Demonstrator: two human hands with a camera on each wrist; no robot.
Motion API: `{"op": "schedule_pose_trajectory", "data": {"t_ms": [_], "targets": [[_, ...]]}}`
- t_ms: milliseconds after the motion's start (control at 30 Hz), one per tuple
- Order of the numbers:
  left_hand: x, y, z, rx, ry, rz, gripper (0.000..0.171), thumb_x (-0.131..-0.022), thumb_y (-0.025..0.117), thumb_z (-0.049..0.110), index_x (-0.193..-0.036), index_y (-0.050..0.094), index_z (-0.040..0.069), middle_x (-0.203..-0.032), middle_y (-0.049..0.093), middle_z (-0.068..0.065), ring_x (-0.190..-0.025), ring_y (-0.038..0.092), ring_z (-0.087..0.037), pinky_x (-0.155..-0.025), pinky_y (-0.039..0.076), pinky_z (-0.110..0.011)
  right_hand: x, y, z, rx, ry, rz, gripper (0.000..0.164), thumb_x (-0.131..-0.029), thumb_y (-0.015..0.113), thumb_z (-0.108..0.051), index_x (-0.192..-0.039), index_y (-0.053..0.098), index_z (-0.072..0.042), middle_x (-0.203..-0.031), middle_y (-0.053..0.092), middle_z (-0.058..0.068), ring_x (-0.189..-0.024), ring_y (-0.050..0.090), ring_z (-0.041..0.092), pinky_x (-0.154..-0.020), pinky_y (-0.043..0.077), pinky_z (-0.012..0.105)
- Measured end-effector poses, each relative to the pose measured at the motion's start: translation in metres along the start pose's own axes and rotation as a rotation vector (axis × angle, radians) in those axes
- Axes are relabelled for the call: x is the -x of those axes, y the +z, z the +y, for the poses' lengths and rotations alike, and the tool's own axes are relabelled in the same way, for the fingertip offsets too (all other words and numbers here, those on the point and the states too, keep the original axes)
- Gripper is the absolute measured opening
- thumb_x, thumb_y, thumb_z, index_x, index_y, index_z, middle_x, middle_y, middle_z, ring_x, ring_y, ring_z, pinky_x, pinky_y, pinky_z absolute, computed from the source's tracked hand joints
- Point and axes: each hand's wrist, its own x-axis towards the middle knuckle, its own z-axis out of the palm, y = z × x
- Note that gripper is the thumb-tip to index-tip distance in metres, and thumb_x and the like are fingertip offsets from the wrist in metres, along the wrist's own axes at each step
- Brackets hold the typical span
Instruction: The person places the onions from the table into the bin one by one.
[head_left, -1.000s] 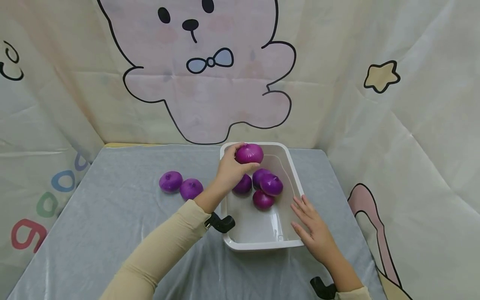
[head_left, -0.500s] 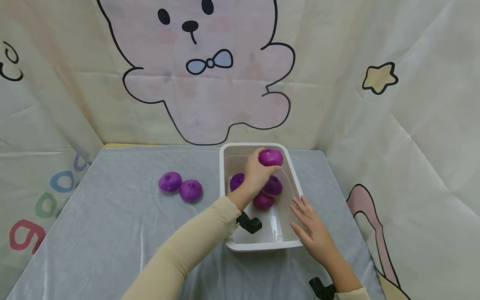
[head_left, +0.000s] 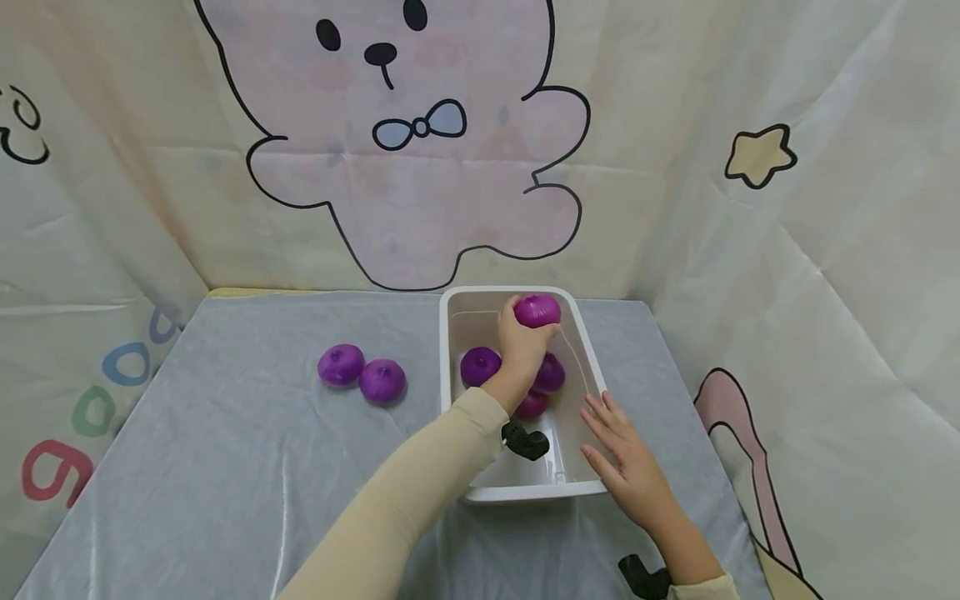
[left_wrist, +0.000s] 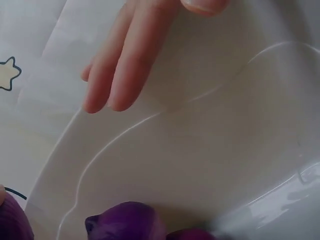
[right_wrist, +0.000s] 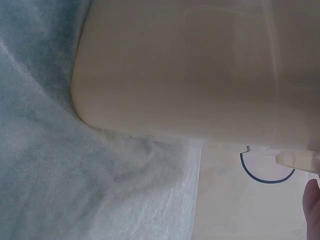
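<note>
My left hand (head_left: 520, 342) grips a purple onion (head_left: 537, 311) between thumb and fingers, above the far part of a white plastic bin (head_left: 517, 494). Inside lie more purple onions: one (head_left: 480, 367) to the left of the hand, another (head_left: 551, 373) to its right, and one (head_left: 532, 406) partly behind the wrist. My right hand (head_left: 626, 462) rests on the bin's right rim with straight fingers. In the left wrist view the held onion (left_wrist: 12, 220) shows at the lower left edge and right-hand fingers (left_wrist: 132, 65) at the top. A fingertip (right_wrist: 312, 205) edges into the right wrist view.
Two purple onions, one (head_left: 341, 365) slightly behind the other (head_left: 382, 382), sit left of the bin on the grey-blue tablecloth (head_left: 225, 450). A printed cloth backdrop (head_left: 645, 208) stands behind the table and along its sides.
My left hand has carried the held onion rightward over the bin, with only a slight shift in the last half second. The right hand stays on the rim.
</note>
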Motion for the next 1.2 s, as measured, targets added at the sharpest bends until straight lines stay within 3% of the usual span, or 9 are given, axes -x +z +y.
{"op": "schedule_pose_trajectory", "data": {"t_ms": [133,300,467,567,700,800,1000,1100,1200], "targets": [[-0.002,0.007,-0.006,0.046,0.006,0.062,0.081,-0.074,0.084,0.005,-0.145,0.046,0.011,-0.142,0.052,-0.013,-0.13,0.053,-0.032,-0.111,0.044,-0.047,0.0,0.001,0.002,-0.01,-0.032,0.009,0.047,-0.091,0.066,-0.009,-0.138,0.058,-0.004,-0.15,0.05,0.016,-0.152,0.015,-0.001,-0.112,0.008,0.005],[-0.006,0.013,-0.018,0.097,0.043,0.129,0.081,-0.073,0.083,0.0,-0.144,0.045,0.006,-0.144,0.049,-0.014,-0.132,0.051,-0.032,-0.113,0.042,-0.046,-0.001,0.0,0.003,-0.018,-0.045,0.021,0.048,-0.09,0.066,-0.007,-0.137,0.058,-0.003,-0.15,0.05,0.018,-0.152,0.015,-0.002,-0.112,0.007,0.003],[-0.012,0.012,-0.033,0.091,0.033,0.213,0.08,-0.071,0.082,-0.004,-0.143,0.047,0.005,-0.147,0.048,-0.014,-0.136,0.048,-0.031,-0.117,0.037,-0.045,-0.002,0.0,0.001,-0.004,-0.028,0.008,0.048,-0.091,0.066,-0.01,-0.138,0.058,-0.006,-0.151,0.049,0.015,-0.152,0.015,-0.001,-0.113,0.008,0.006],[-0.015,0.011,-0.042,0.084,0.025,0.239,0.08,-0.07,0.083,-0.004,-0.142,0.048,0.004,-0.146,0.048,-0.014,-0.136,0.047,-0.032,-0.117,0.036,-0.046,-0.002,0.0,0.0,0.002,0.004,-0.01,0.048,-0.092,0.065,-0.012,-0.139,0.058,-0.007,-0.153,0.048,0.013,-0.153,0.017,0.004,-0.123,0.023,0.034],[-0.018,0.009,-0.052,0.048,0.014,0.252,0.08,-0.071,0.084,-0.002,-0.142,0.048,0.003,-0.146,0.048,-0.015,-0.137,0.046,-0.033,-0.118,0.035,-0.046,-0.001,-0.001,-0.002,-0.002,0.051,-0.029,0.048,-0.093,0.064,-0.016,-0.14,0.057,-0.008,-0.155,0.046,0.01,-0.154,0.02,0.014,-0.106,0.034,0.073],[-0.021,0.007,-0.059,0.003,-0.003,0.26,0.08,-0.072,0.085,0.0,-0.143,0.047,0.003,-0.147,0.047,-0.015,-0.139,0.043,-0.032,-0.12,0.032,-0.045,0.0,-0.001,-0.002,-0.011,0.06,-0.032,0.048,-0.093,0.064,-0.016,-0.14,0.057,-0.009,-0.155,0.045,0.01,-0.154,0.019,0.012,-0.104,0.034,0.075],[-0.024,0.003,-0.066,-0.056,-0.024,0.277,0.079,-0.074,0.085,0.005,-0.143,0.046,0.0,-0.147,0.047,-0.017,-0.141,0.041,-0.034,-0.122,0.03,-0.044,0.001,-0.002,-0.001,0.009,0.039,-0.017,0.048,-0.093,0.065,-0.015,-0.14,0.057,-0.01,-0.154,0.047,0.009,-0.153,0.018,0.006,-0.108,0.035,0.069],[-0.024,0.002,-0.069,-0.077,-0.025,0.286,0.079,-0.075,0.085,0.007,-0.143,0.046,-0.001,-0.147,0.047,-0.018,-0.141,0.041,-0.034,-0.122,0.03,-0.044,0.001,-0.002,0.0,0.023,0.028,-0.012,0.048,-0.093,0.065,-0.015,-0.14,0.057,-0.01,-0.154,0.047,0.008,-0.153,0.019,0.007,-0.12,0.028,0.045],[-0.024,0.003,-0.073,-0.099,-0.019,0.28,0.079,-0.075,0.086,0.008,-0.143,0.046,-0.001,-0.147,0.047,-0.018,-0.141,0.041,-0.034,-0.121,0.031,-0.045,0.002,-0.002,0.001,0.021,0.02,-0.009,0.048,-0.093,0.065,-0.014,-0.14,0.057,-0.01,-0.154,0.047,0.008,-0.153,0.019,0.008,-0.116,0.013,0.018]]}}
